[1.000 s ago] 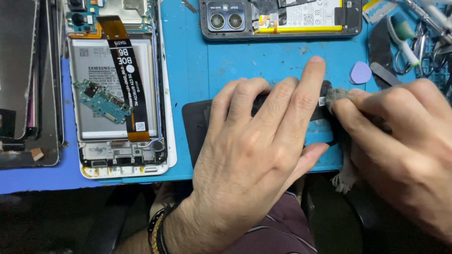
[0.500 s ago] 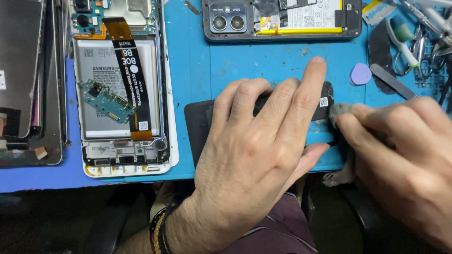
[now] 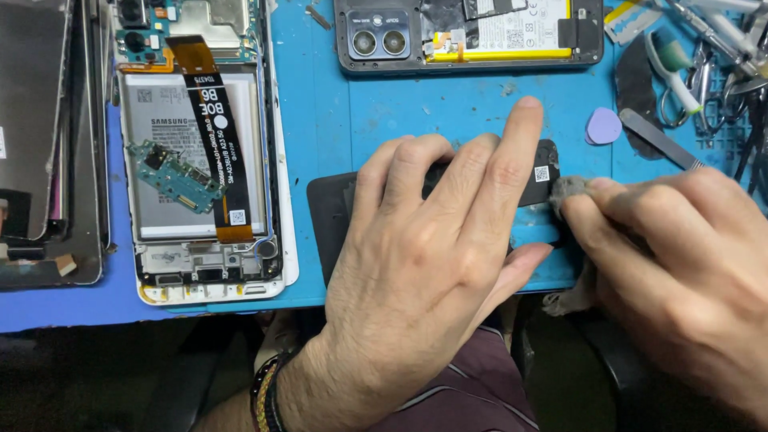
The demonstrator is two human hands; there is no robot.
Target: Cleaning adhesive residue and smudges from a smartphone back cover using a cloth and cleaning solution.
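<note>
My left hand [image 3: 432, 240] lies flat, fingers spread, pressing down a black phone panel [image 3: 336, 212] on the blue mat [image 3: 320, 120]. My right hand [image 3: 680, 264] pinches a grey cloth [image 3: 570, 190] against the panel's right end, close to a small white label. Most of the panel is hidden under my left hand.
An opened white-framed phone [image 3: 204, 160] with a battery and flex cables lies at the left, with a dark screen panel [image 3: 32, 136] beside it. A second opened phone [image 3: 472, 32] lies at the top. A purple pick [image 3: 604, 126], a metal spudger [image 3: 658, 138] and several tools sit at the right.
My right hand with the cloth has shifted slightly along the panel's right end. My left hand has stayed pressed on the panel.
</note>
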